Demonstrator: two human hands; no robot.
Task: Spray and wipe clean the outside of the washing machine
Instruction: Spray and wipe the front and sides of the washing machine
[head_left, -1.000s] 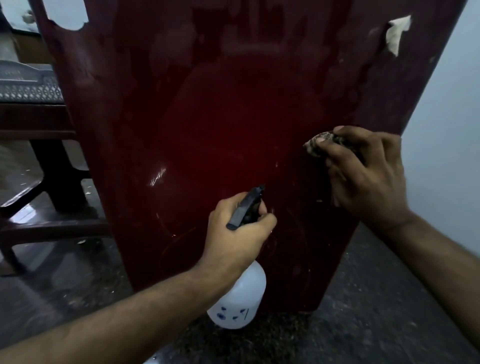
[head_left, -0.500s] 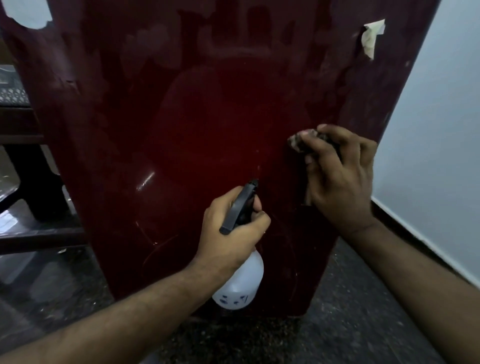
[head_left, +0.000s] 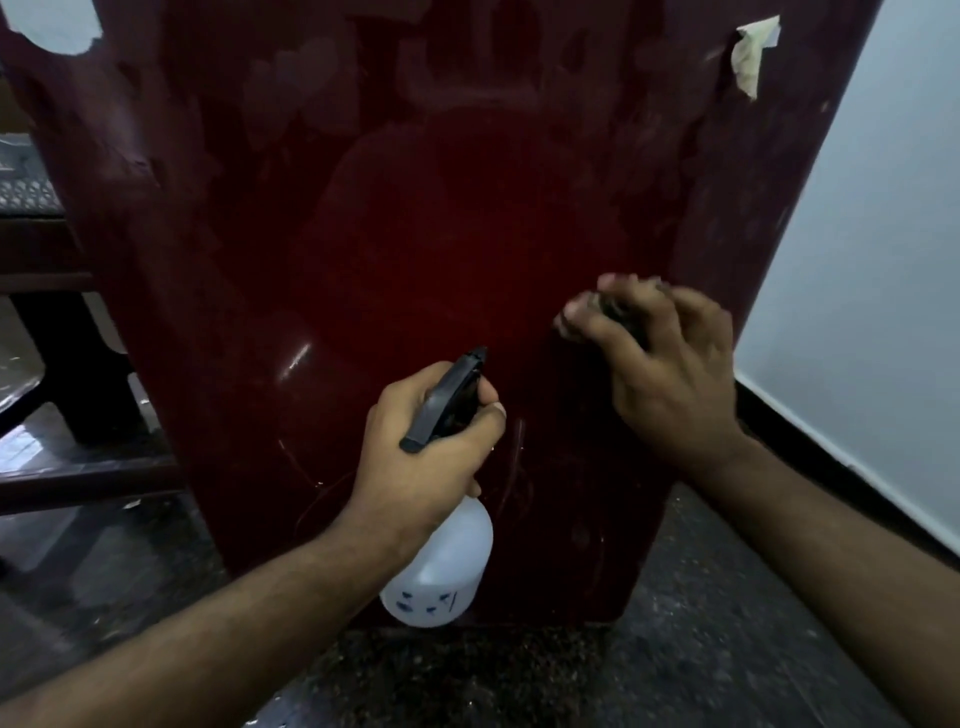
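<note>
The dark red side panel of the washing machine fills most of the view, dull with smears and faint scratches. My left hand grips the black trigger head of a white spray bottle, nozzle pointing at the panel. My right hand holds a small dark cloth bunched under its fingers and presses it against the panel's lower right part. The right hand is motion-blurred.
A pale wall with a dark skirting stands close on the right. Dark wooden furniture stands at the left on a speckled stone floor. A torn paper sticker clings to the panel's upper right.
My right hand with the cloth has slid down and a little left along the panel. The left hand with the bottle holds nearly the same place; the view shifted slightly.
</note>
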